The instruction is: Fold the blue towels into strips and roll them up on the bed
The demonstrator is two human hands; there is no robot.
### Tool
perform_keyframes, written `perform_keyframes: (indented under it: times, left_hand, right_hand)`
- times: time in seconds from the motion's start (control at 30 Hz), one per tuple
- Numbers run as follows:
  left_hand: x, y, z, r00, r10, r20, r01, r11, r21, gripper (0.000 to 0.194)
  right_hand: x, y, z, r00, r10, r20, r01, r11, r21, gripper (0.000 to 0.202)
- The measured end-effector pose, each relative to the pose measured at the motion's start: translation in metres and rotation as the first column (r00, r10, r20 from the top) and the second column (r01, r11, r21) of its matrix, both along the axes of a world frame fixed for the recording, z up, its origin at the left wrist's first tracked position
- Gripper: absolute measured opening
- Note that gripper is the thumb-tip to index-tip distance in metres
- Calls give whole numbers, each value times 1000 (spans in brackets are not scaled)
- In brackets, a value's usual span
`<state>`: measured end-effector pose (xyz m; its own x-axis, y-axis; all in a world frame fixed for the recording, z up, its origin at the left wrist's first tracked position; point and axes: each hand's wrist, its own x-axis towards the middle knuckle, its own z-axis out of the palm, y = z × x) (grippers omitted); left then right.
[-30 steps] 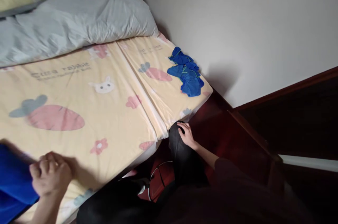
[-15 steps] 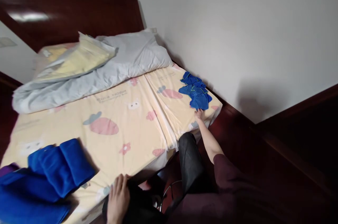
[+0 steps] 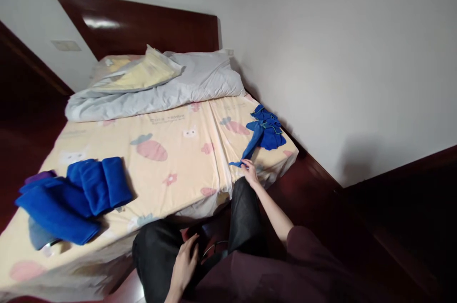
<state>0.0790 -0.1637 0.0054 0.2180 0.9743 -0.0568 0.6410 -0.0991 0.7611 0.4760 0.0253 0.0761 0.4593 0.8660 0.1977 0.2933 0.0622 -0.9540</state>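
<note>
Pinched in my right hand (image 3: 249,172) is the end of a blue cloth (image 3: 253,143), lifted at the bed's right front edge. The cloth stretches away from a crumpled pile of blue cloths (image 3: 272,137) with light-coloured edging. My left hand (image 3: 185,261) rests near my thigh with its fingers extended and nothing in it. On the left of the bed lie blue folded cloths (image 3: 94,189), thick and soft-looking, with a purple piece (image 3: 39,177) behind them and a grey-blue piece partly under them.
The bed (image 3: 185,170) has a pale yellow sheet with carrot and rabbit prints. A grey quilt (image 3: 207,74) and a yellow-and-grey folded piece (image 3: 150,72) lie near the dark wooden headboard (image 3: 153,27). A white wall (image 3: 339,65) stands to the right.
My right hand has drawn one blue cloth from the pile toward me and to the left. My left hand has moved from the bed's edge to my lap. The view has shifted left.
</note>
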Motion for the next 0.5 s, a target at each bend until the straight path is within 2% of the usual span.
perform_keyframes:
  times: [0.07, 0.13, 0.2, 0.27, 0.37, 0.5]
  left_hand:
    - [15, 8, 12, 993, 53, 107, -50, 998, -29, 53]
    - [30, 14, 23, 977, 97, 191, -93, 995, -27, 59]
    - [43, 20, 32, 963, 131, 237, -139, 990, 17, 65]
    - [50, 24, 38, 960, 151, 237, -174, 982, 78, 65]
    - [50, 25, 44, 961, 171, 218, -192, 978, 79, 52]
    - [45, 21, 52, 938, 214, 273, -209, 977, -48, 43]
  right_hand:
    - [-48, -31, -3, 984, 142, -108, -143, 990, 2, 36]
    - [-98, -68, -6, 932, 262, -251, -274, 962, -12, 34]
    - [-144, -107, -9, 860, 333, -387, -377, 925, -41, 32]
    - [-180, -140, -10, 778, 347, -524, -445, 893, -68, 33]
    - [-206, -169, -8, 697, 366, -617, -511, 857, -70, 34]
    - [-197, -172, -6, 718, 417, -557, -537, 841, -61, 28]
